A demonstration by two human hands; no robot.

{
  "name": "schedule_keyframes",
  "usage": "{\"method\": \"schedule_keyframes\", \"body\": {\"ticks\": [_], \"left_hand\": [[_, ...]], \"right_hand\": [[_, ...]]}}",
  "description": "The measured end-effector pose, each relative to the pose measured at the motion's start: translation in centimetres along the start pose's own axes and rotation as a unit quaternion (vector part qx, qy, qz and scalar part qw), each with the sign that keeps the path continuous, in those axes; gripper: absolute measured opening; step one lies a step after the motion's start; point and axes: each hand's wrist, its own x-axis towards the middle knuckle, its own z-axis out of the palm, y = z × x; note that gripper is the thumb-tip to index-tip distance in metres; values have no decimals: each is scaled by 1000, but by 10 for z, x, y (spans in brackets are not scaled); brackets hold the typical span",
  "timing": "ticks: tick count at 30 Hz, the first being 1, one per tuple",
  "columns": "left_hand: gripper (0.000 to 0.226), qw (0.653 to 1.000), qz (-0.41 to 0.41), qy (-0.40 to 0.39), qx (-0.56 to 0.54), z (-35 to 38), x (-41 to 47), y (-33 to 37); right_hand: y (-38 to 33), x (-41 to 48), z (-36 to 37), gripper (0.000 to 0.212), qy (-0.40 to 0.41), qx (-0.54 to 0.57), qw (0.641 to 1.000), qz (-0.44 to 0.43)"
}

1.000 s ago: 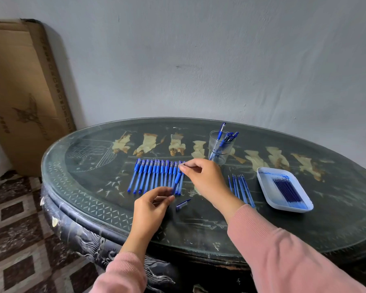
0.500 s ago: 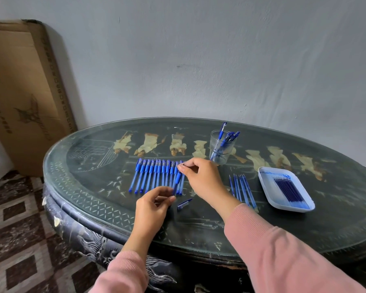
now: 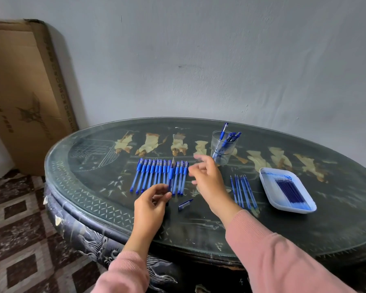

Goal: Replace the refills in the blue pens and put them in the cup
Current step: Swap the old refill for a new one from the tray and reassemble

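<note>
Left grip (image 3: 154,195) pinches uncapped pen (image 3: 171,173) low on its barrel; right grip (image 3: 205,176) loose, apparently empty (blurred). Risk: pen swings and scatters pen row (image 3: 152,174).

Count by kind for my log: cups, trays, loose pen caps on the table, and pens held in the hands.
Cup: 1
Tray: 1
Loose pen cap: 1
Held pen, in the left hand: 1
Total: 4
</note>
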Motion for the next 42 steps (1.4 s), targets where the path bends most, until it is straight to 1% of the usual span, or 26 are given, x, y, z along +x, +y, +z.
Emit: {"method": "schedule_keyframes", "body": {"ticks": [1, 2, 3, 4, 5, 7, 10, 13, 15, 17, 20, 22, 23, 26, 28, 30, 33, 38, 42], "left_hand": [[25, 1000, -2, 3, -3, 0, 0, 0], [23, 1000, -2, 5, -2, 0, -1, 0], [21, 1000, 1, 7, 1, 0, -1, 0], [20, 1000, 3, 8, 2, -1, -1, -1], [20, 1000, 4, 9, 0, -1, -1, -1], [19, 1000, 3, 10, 0, -1, -1, -2], [18, 1000, 0, 8, -1, -1, -2, 0], [21, 1000, 1, 5, 3, -1, -2, 2], [24, 1000, 3, 1, 6, -1, -2, 2], [26, 1000, 3, -3, 6, -1, -2, 1], [24, 1000, 5, -16, 4, 0, -2, 0], [22, 1000, 5, -27, 1, 1, -2, 0], [22, 999, 5, -32, 1, 1, -3, 1], [22, 999, 7, -35, 1, 1, -3, 2], [24, 999, 9, -36, 0, 1, -3, 2], [23, 999, 9, -39, 2, 1, -3, 1], [19, 999, 16, -43, 11, 1, -2, -1], [19, 999, 25, -42, 14, 2, -2, -1], [20, 999, 24, -36, 11, 2, -2, -2]], "right_hand": [[8, -2, -2, 37, -17, -58, 998, -5], [18, -5, -3, 40, -50, -147, 988, -18], [27, -7, -3, 42, -88, -224, 970, -31], [34, -9, -3, 43, -121, -276, 953, -37], [40, -10, -3, 44, -146, -302, 941, -37], [46, -11, -3, 43, -171, -314, 933, -33], [49, -9, -3, 38, -171, -335, 926, -43], [51, -8, -5, 37, -186, -359, 914, -36], [50, -6, -9, 31, -186, -332, 925, -13], [46, -4, -17, 24, -155, -264, 952, 20], [35, 3, -28, 11, -77, -100, 989, 81], [25, 7, -32, 8, -51, 21, 993, 100], [20, 9, -33, 6, -42, 52, 993, 95], [4, 13, -34, 5, -8, 94, 994, 57], [-6, 14, -34, 9, 19, 126, 991, 33], [-14, 12, -34, 17, 27, 120, 992, 1], [-20, 10, -32, 28, 12, 80, 995, -58], [-22, 11, -25, 32, 2, 7, 993, -118], [-18, 13, -22, 30, -19, -40, 990, -132]]}}
